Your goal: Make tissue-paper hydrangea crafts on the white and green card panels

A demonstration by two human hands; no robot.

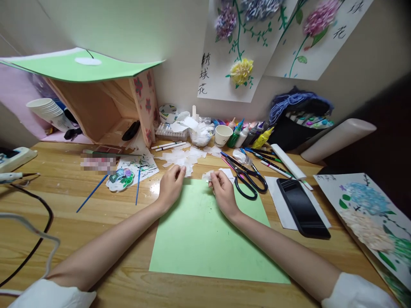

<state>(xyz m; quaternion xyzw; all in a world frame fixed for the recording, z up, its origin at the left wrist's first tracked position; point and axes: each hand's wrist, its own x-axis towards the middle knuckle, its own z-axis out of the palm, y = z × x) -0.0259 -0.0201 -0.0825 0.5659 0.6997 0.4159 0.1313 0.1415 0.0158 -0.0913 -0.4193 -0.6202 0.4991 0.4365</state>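
Observation:
My right hand (224,193) is above the far part of a light green sheet (205,239). Its thumb and fingers pinch a small piece of white tissue paper (207,176). My left hand (171,187) is at the sheet's far left corner, fingers curled and thumb pressed against them. What it grips, if anything, is hidden. Just beyond it, loose white paper scraps (184,157) lie on the wooden table. Right of my right hand lie large black-handled scissors (250,177).
A cup (223,135), a bowl of white scraps (201,133) and paint bottles (239,137) line the wall. At left are a cardboard box (105,107), a paint palette (120,179) and brushes. A phone (302,207) lies right, near a flower picture (369,218).

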